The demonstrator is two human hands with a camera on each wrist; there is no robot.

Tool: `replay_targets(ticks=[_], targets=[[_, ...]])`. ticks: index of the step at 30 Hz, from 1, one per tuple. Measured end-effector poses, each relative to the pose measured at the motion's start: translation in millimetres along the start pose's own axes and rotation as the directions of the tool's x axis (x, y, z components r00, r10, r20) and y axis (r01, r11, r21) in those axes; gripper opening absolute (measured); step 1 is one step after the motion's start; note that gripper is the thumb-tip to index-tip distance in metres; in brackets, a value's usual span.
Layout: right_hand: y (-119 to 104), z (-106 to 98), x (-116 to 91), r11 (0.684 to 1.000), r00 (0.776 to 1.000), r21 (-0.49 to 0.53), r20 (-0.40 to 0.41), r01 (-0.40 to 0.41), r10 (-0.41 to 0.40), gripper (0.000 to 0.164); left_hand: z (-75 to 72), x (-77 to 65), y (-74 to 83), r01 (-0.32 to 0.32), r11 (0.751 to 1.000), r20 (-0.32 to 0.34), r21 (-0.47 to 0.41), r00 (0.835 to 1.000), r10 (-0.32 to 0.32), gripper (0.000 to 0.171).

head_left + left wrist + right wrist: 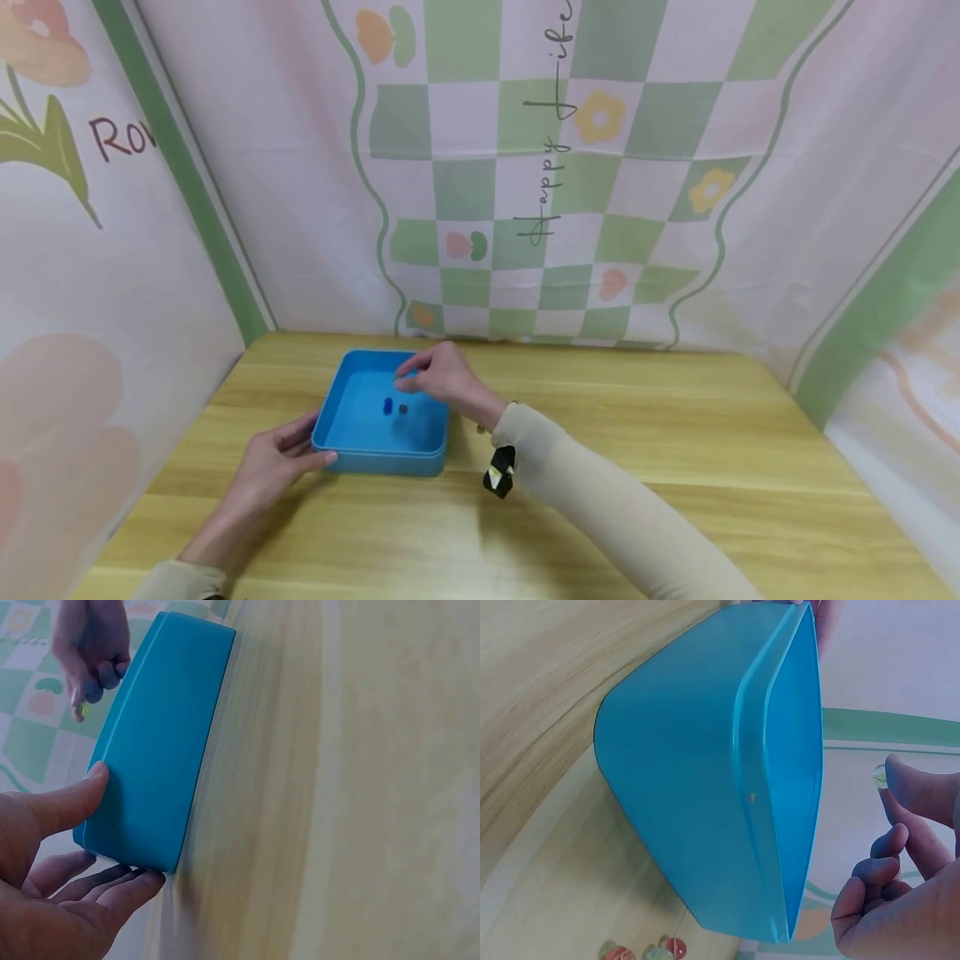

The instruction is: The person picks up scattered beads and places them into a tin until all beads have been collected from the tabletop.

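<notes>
A square blue plastic box (386,463) stands on the wooden table. My left hand (273,458) grips its near left corner, thumb on the front wall and fingers along the left side. Over the box's far right part is my right hand (450,379). In the right wrist view it pinches a clear glass marble (880,776) with a greenish tint between thumb and index finger; the other fingers are curled. On the box floor lie a small dark blue piece (387,407) and a small greyish ball (403,409), close together.
Red marbles (676,947) and a clear one (657,953) lie on the table outside the box. A small ball (481,429) shows beside my right wrist, which wears a black device (500,472). Patterned cloth (465,192) hangs behind the table.
</notes>
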State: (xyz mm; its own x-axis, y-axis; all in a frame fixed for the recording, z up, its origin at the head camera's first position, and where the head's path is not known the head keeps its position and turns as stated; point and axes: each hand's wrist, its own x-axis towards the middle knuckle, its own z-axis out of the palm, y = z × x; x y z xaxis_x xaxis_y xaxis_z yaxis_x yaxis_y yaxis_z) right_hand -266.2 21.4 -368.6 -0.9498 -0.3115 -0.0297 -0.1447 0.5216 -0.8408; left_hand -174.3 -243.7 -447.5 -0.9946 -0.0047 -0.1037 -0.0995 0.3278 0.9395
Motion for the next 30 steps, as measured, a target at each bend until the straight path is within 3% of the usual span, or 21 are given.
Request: replay_targets(ticks=[14,30], targets=[[-2,21,12,0.999,0.999,0.001,-0.014,-0.035,0.035,0.005,0.7,-0.2,1.3,0.002,1.0,0.0,-0.015,1.0,-0.002,0.084],[-3,36,18,0.999,0.999,-0.015,0.025,-0.042,0.042,0.006,1.1,0.3,-1.7,0.005,0.999,-0.005,-0.036,1.0,-0.005,0.083]])
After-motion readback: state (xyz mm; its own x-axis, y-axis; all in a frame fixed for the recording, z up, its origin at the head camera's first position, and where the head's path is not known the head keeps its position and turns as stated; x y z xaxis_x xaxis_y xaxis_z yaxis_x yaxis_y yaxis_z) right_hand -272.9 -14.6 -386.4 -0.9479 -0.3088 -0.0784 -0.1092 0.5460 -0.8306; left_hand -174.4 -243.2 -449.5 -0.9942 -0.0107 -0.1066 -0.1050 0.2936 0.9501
